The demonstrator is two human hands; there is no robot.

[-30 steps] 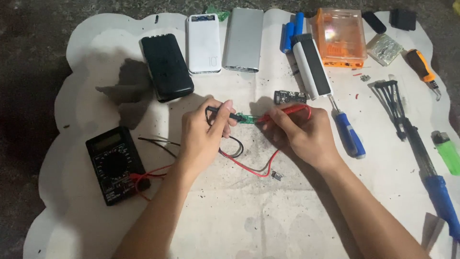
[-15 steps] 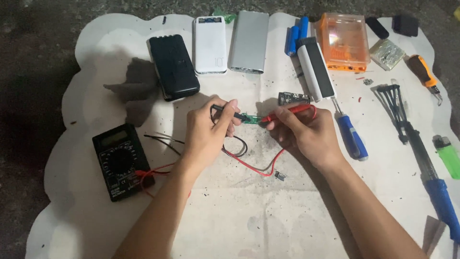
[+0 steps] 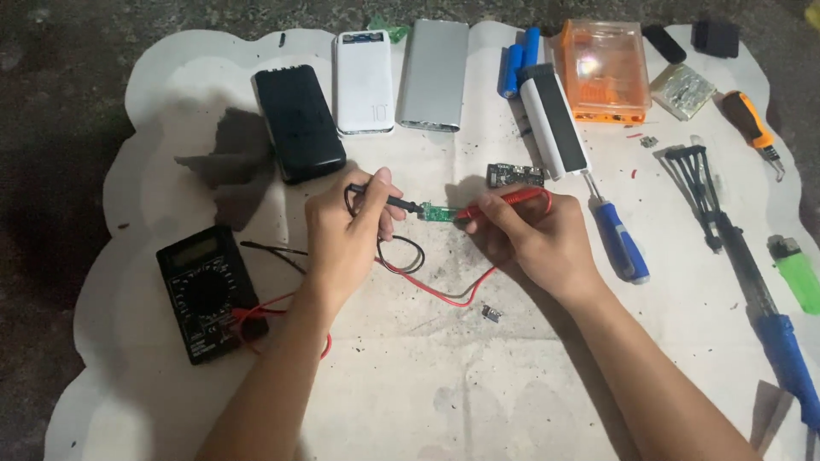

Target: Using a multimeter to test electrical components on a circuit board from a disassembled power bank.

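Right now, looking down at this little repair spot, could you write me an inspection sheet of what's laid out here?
Surface: white scalloped mat, stained and smudged, on dark ground.
Job's things: small green circuit board between a black probe and a red probe; black multimeter at left.
Clutter: black, white and silver power banks, blue cells, orange box, blue screwdriver, soldering iron, green lighter.
Grippers: left hand holds the black probe; right hand holds the red probe.
Cables: red and black leads loop across the mat.
Surroundings: dark gritty floor.
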